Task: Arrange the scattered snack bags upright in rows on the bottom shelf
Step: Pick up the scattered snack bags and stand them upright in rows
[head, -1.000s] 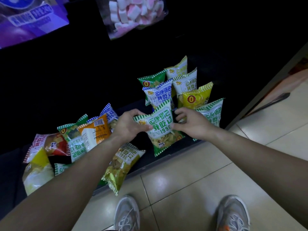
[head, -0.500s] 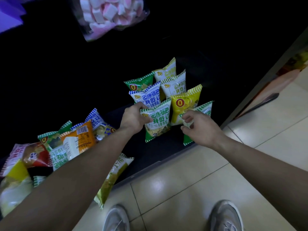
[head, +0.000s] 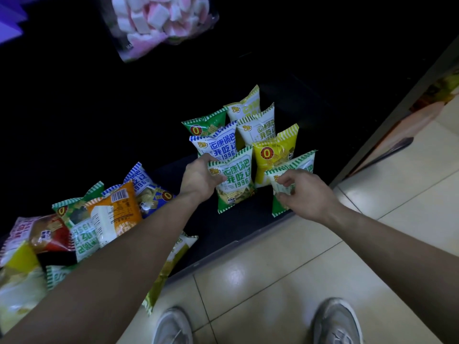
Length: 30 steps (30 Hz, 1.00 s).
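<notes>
Left hand point(head: 202, 178) grips crinkly green-striped bag point(head: 234, 180); right hand point(head: 306, 192) apparently pinches neighbouring pouch point(head: 295, 170).

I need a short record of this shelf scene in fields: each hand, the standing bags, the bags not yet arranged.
left hand: grips green-striped front bag, upright
right hand: pinches rightmost green bag, upright
standing bags: seven, in rows, right part of bottom shelf
scattered bags: heap at left, lying flat
above: marshmallow bag

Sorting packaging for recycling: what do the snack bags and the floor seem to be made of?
Snack bags: apparently thin printed plastic film, glossy, with crinkles and crimped striped seams; any foil lining isn't visible. Floor: likely glazed ceramic tile, cream, with grout lines and glare spots.
</notes>
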### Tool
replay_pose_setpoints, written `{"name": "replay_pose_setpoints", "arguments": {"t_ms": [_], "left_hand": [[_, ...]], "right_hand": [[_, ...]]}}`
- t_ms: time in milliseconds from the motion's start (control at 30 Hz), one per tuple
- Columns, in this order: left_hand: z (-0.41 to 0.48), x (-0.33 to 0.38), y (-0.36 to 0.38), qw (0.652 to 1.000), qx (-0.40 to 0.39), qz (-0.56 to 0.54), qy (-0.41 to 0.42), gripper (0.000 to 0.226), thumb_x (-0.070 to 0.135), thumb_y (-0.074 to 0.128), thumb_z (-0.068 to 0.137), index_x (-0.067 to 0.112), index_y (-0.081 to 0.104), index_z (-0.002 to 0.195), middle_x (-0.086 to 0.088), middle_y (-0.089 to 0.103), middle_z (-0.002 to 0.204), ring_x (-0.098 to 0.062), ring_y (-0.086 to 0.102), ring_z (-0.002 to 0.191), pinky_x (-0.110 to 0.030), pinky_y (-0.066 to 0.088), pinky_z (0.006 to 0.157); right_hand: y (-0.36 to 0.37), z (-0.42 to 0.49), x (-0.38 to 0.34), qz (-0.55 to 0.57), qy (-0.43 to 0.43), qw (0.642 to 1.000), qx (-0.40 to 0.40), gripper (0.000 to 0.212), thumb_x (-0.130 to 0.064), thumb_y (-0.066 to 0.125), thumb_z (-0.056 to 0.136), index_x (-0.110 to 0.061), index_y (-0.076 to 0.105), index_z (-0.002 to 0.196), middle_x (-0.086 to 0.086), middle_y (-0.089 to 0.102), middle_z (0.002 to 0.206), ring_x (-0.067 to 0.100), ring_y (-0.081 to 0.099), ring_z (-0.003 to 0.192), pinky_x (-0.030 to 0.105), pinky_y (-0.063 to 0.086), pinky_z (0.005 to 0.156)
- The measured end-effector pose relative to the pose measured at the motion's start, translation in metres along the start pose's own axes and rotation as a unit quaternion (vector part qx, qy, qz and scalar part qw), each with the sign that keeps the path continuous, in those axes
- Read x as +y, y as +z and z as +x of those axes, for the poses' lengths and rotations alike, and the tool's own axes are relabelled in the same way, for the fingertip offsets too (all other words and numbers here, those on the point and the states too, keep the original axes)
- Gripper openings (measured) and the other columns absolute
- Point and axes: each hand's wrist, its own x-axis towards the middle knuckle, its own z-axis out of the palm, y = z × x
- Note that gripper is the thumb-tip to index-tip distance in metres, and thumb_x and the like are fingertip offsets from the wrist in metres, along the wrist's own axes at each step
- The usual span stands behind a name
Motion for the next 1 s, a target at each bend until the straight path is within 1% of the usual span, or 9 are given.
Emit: {"name": "replay_pose_setpoints", "arguments": {"t_ms": [67, 133, 233, 300, 400, 500, 600, 800, 1000], "left_hand": [[-0.001, 0.001, 0.004, 1.000, -0.001, 0.004, 0.000, 0.043, 0.024, 0.080, 0.082, 0.021, 0.058, 0.119, -0.001, 0.061, 0.097, -0.012, 0.058, 0.074, -0.015, 0.036, 0.049], [-0.002, 0.000, 0.006, 1.000, 0.001, 0.005, 0.002, 0.043, 0.024, 0.079, 0.083, 0.020, 0.057, 0.120, 0.001, 0.059, 0.095, -0.014, 0.058, 0.077, -0.012, 0.034, 0.048], [-0.001, 0.000, 0.008, 1.000, 0.004, 0.010, 0.002, 0.042, 0.022, 0.078, 0.084, 0.019, 0.056, 0.121, 0.003, 0.057, 0.101, -0.013, 0.057, 0.082, -0.009, 0.035, 0.050], [0.000, 0.001, 0.009, 1.000, 0.007, 0.011, -0.001, 0.044, 0.021, 0.078, 0.084, 0.018, 0.056, 0.123, 0.003, 0.057, 0.111, -0.013, 0.057, 0.090, -0.012, 0.041, 0.060], [0.003, -0.002, 0.009, 0.999, 0.023, 0.033, -0.002, 0.051, 0.024, 0.079, 0.083, 0.018, 0.056, 0.128, -0.002, 0.055, 0.130, -0.018, 0.056, 0.109, -0.023, 0.044, 0.080], [0.002, -0.005, 0.007, 0.996, 0.032, 0.082, 0.004, 0.057, 0.031, 0.076, 0.084, 0.021, 0.051, 0.134, -0.003, 0.050, 0.135, -0.024, 0.052, 0.120, -0.032, 0.045, 0.093], [0.001, -0.006, 0.006, 0.994, 0.037, 0.105, 0.016, 0.062, 0.031, 0.075, 0.084, 0.021, 0.047, 0.138, -0.003, 0.048, 0.135, -0.025, 0.049, 0.123, -0.035, 0.043, 0.098], [-0.002, -0.007, 0.002, 0.990, 0.049, 0.128, 0.034, 0.075, 0.034, 0.077, 0.081, 0.021, 0.039, 0.145, -0.005, 0.044, 0.142, -0.029, 0.044, 0.130, -0.042, 0.041, 0.105], [-0.009, -0.004, -0.010, 0.989, 0.066, 0.126, 0.040, 0.078, 0.040, 0.078, 0.080, 0.022, 0.039, 0.146, -0.003, 0.041, 0.146, -0.026, 0.038, 0.135, -0.042, 0.038, 0.109]], "right_hand": [[-0.001, 0.000, 0.001, -0.003, 0.005, 1.000, 0.000, 0.029, -0.032, 0.071, 0.084, -0.025, 0.065, 0.111, -0.004, 0.061, 0.113, 0.012, 0.056, 0.089, 0.031, 0.049, 0.081], [-0.001, 0.001, 0.003, -0.006, 0.010, 1.000, -0.002, 0.029, -0.033, 0.071, 0.084, -0.026, 0.065, 0.111, -0.004, 0.060, 0.113, 0.011, 0.056, 0.088, 0.030, 0.048, 0.080], [-0.001, 0.001, 0.004, -0.010, 0.016, 1.000, -0.004, 0.028, -0.032, 0.072, 0.083, -0.026, 0.064, 0.109, -0.004, 0.060, 0.111, 0.012, 0.055, 0.090, 0.031, 0.050, 0.081], [-0.001, 0.000, 0.004, -0.009, 0.021, 1.000, -0.003, 0.026, -0.031, 0.072, 0.083, -0.027, 0.065, 0.107, -0.004, 0.060, 0.110, 0.013, 0.057, 0.093, 0.033, 0.051, 0.082], [-0.002, -0.001, 0.004, -0.001, 0.027, 1.000, 0.005, 0.024, -0.029, 0.072, 0.081, -0.027, 0.066, 0.104, -0.004, 0.060, 0.108, 0.015, 0.059, 0.094, 0.035, 0.052, 0.081], [-0.005, -0.001, 0.004, 0.008, 0.033, 0.999, 0.013, 0.022, -0.028, 0.073, 0.081, -0.028, 0.065, 0.101, -0.004, 0.060, 0.104, 0.015, 0.059, 0.089, 0.034, 0.053, 0.078], [-0.007, -0.001, 0.004, 0.016, 0.033, 0.999, 0.021, 0.021, -0.027, 0.074, 0.080, -0.030, 0.063, 0.097, -0.004, 0.060, 0.101, 0.017, 0.059, 0.090, 0.034, 0.053, 0.079], [-0.011, -0.002, 0.005, 0.017, 0.033, 0.999, 0.033, 0.022, -0.025, 0.074, 0.080, -0.029, 0.061, 0.098, -0.003, 0.058, 0.100, 0.018, 0.059, 0.091, 0.037, 0.053, 0.080], [-0.021, -0.004, 0.009, 0.012, 0.040, 0.998, 0.036, 0.024, -0.024, 0.075, 0.077, -0.033, 0.056, 0.090, -0.003, 0.056, 0.097, 0.020, 0.059, 0.088, 0.039, 0.053, 0.076]]}}
